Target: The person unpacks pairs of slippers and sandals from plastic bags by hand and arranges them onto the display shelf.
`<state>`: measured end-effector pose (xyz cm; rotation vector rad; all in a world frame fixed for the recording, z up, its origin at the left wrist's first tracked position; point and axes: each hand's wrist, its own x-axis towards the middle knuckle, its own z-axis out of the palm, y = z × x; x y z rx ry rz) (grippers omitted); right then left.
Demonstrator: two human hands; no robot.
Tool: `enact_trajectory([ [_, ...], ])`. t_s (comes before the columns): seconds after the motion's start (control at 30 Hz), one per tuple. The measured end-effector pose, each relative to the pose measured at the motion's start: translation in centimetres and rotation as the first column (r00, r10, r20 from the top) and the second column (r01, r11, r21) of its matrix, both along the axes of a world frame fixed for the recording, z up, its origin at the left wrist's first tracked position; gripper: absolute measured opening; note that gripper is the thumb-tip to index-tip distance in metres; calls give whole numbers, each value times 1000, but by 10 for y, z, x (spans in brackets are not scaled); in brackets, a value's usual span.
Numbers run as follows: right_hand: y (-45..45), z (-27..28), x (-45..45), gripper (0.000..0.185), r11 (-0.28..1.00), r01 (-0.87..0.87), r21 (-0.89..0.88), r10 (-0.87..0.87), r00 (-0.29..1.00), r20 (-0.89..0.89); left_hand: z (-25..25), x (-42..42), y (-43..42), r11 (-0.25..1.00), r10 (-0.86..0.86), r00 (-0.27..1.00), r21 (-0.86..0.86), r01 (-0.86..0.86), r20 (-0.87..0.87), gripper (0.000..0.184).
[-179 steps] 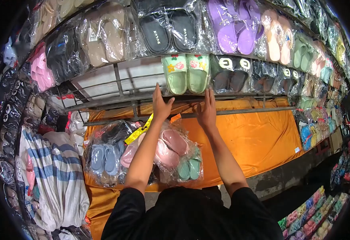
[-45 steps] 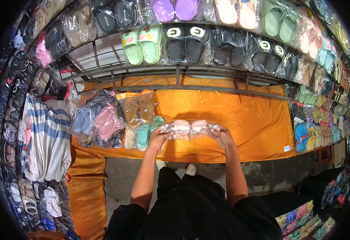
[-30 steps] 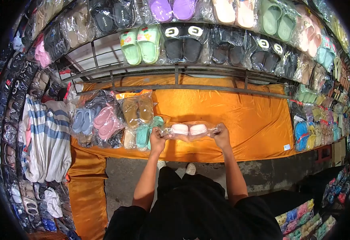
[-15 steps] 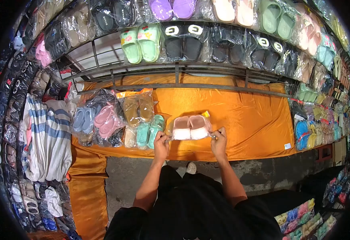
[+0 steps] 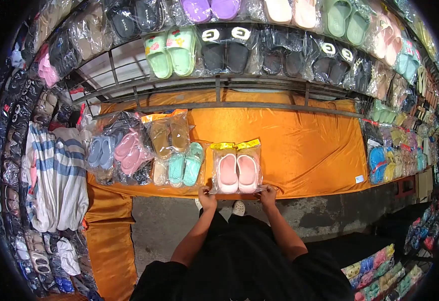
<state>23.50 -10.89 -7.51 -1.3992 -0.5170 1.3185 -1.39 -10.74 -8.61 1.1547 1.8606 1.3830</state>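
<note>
A pair of pink slippers [image 5: 238, 173] lies in a clear plastic bag on the orange cloth [image 5: 309, 150], near its front edge, soles toward the front and a yellow strip across the top of the bag. My left hand [image 5: 207, 196] pinches the bag's lower left corner. At the lower right corner, my right hand [image 5: 268, 194] has its fingers closed on the plastic. Left of the bag lie bagged teal slippers [image 5: 193, 164], with brown slippers [image 5: 170, 138] behind them and pink slippers [image 5: 130, 150] and blue slippers [image 5: 101, 152] further left.
A metal rack rail [image 5: 259, 105] runs behind the cloth, below rows of bagged slippers, including green ones [image 5: 181, 55]. A striped cloth [image 5: 61, 175] hangs at the left. More bagged footwear fills both sides. Concrete floor [image 5: 159, 226] shows in front.
The bagged pink slippers have turned from a raised, tilted position to lying flat on the orange cloth, closer to me. Both hands have moved down toward the front edge, still holding the bag's corners.
</note>
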Motion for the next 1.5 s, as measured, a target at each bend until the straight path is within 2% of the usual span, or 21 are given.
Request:
enact_trajectory([
  [0.07,-1,1,-1,16,998,9,-57,-12,999,-52,-9,-2,1,994,104,993,-46,-102,55,29],
  [0.1,1,1,-3,16,995,42,-87,-50,994,-99,4,-4,5,908,162,856,-413,65,492,33],
  [0.13,3,2,-3,15,990,74,-119,-91,985,-144,15,-5,8,708,362,538,-600,373,761,39],
  [0.17,5,4,-3,15,990,76,-119,-93,985,-143,25,-3,8,707,361,538,-600,374,761,39],
  [0.23,6,6,-1,16,986,87,-144,-113,976,-185,33,1,7,826,260,215,-332,455,941,34],
  [0.37,7,10,1,11,984,133,-122,-166,933,-319,37,-7,10,863,84,162,-153,482,983,36],
  [0.43,8,28,3,9,995,29,-96,-66,912,-406,42,-13,12,859,-7,-102,58,509,995,50],
  [0.47,9,38,5,9,995,31,-97,-68,912,-405,47,-13,12,858,-6,-102,58,510,995,50],
  [0.53,13,58,5,24,991,39,-131,-114,765,-634,86,-8,18,872,80,-147,2,490,986,47],
  [0.57,17,63,5,24,991,37,-132,-114,763,-636,93,-7,22,872,81,-145,0,489,986,47],
  [0.63,22,63,9,48,953,-12,-302,-169,807,-566,97,-5,28,840,233,31,-217,497,972,52],
  [0.67,27,59,11,48,953,-10,-303,-171,807,-565,97,-3,32,839,234,30,-218,499,972,52],
  [0.73,37,40,11,64,937,-313,-156,154,769,-620,84,-2,39,729,179,372,-376,571,911,54],
  [0.77,38,38,5,64,936,-317,-156,156,767,-623,79,-1,43,730,181,375,-379,568,909,54],
  [0.83,41,49,-17,65,906,-200,-372,133,971,-198,68,1,48,647,74,541,-453,614,838,48],
  [0.87,44,52,-25,65,905,-205,-372,138,970,-200,63,2,48,650,77,541,-454,609,837,48],
  [0.93,50,49,-36,59,940,-27,-341,-33,985,-167,53,0,49,693,97,519,-432,577,849,41],
  [1.07,37,51,-39,51,984,-111,-142,72,965,-251,39,-12,34,765,117,450,-369,527,885,42],
  [1.17,36,58,-45,58,992,-109,-70,78,934,-348,70,-20,28,841,46,408,-256,477,912,54],
  [1.27,46,73,-62,58,996,-86,-18,74,930,-359,113,-33,35,883,22,446,-226,411,895,60],
  [1.5,94,91,-138,56,990,-76,118,116,919,-376,137,-109,73,931,-87,512,-113,347,854,55],
])
